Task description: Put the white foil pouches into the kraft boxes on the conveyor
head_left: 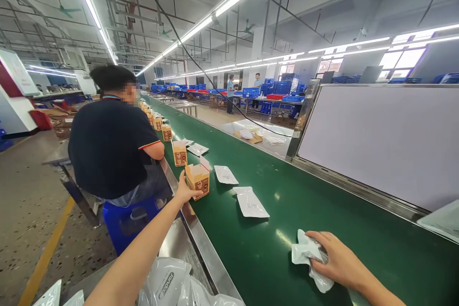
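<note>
My left hand (pixel 185 192) grips the near side of an open-topped orange-brown cardboard box (pixel 201 185), which stands upright on a green conveyor belt (pixel 222 234) with its flaps up. My right hand (pixel 335 259) is closed round crumpled white plastic pouches (pixel 307 249), held low over the belt at the right; how many it holds is hard to tell. Between my hands lie two flat white pouches, the nearer pouch (pixel 251 202) and the farther pouch (pixel 225 175). Right behind my box stands another open box (pixel 179 153).
More boxes (pixel 167 132) line the belt's left edge into the distance. A seated co-worker (pixel 111 143) in a dark shirt is at the left on a blue stool (pixel 125 224). Silvery-white bags (pixel 168 282) lie below my left arm. A white panel (pixel 380 138) stands beyond the belt.
</note>
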The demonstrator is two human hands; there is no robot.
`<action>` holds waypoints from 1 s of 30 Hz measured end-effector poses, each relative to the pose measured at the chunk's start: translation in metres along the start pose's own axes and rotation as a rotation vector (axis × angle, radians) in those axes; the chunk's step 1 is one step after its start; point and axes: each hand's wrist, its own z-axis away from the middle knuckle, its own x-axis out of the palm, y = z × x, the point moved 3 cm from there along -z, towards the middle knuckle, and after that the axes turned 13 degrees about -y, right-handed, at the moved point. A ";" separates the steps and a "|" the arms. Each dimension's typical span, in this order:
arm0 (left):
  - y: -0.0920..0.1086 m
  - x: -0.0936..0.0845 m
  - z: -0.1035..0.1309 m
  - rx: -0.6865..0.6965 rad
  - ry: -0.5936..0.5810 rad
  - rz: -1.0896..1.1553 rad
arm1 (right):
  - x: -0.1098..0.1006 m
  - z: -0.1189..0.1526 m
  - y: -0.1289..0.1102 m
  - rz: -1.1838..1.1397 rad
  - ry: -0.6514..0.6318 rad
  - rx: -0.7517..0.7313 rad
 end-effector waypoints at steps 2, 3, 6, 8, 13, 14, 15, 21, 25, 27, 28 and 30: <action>0.005 0.010 0.001 0.001 -0.012 -0.006 | 0.000 0.016 -0.009 -0.087 0.136 0.055; 0.010 0.014 0.005 0.006 -0.017 -0.016 | -0.005 0.026 -0.017 -0.118 0.223 0.074; 0.038 0.028 0.035 0.076 -0.062 -0.073 | -0.040 0.056 -0.058 -0.113 0.507 0.042; 0.063 0.041 0.068 0.152 -0.128 -0.117 | -0.072 0.078 -0.094 -0.066 0.743 -0.055; 0.111 0.084 0.166 0.270 -0.310 -0.209 | -0.114 0.120 -0.177 0.087 1.214 -0.382; 0.116 0.092 0.181 0.272 -0.324 -0.222 | -0.112 0.123 -0.188 0.144 1.213 -0.425; 0.119 0.099 0.193 0.272 -0.318 -0.233 | -0.108 0.124 -0.196 0.202 1.193 -0.464; 0.128 0.119 0.224 0.442 -0.112 -0.336 | -0.069 0.133 -0.199 0.300 0.807 -0.664; 0.126 0.136 0.236 0.647 -0.118 -0.423 | -0.060 0.142 -0.187 0.106 0.123 -0.571; 0.124 0.147 0.246 0.747 -0.127 -0.468 | -0.063 0.147 -0.185 -0.047 -0.077 -0.511; 0.123 0.152 0.252 0.787 -0.135 -0.488 | -0.066 0.149 -0.184 -0.125 -0.121 -0.508; 0.120 0.164 0.263 0.827 -0.172 -0.513 | -0.071 0.153 -0.183 -0.241 -0.148 -0.522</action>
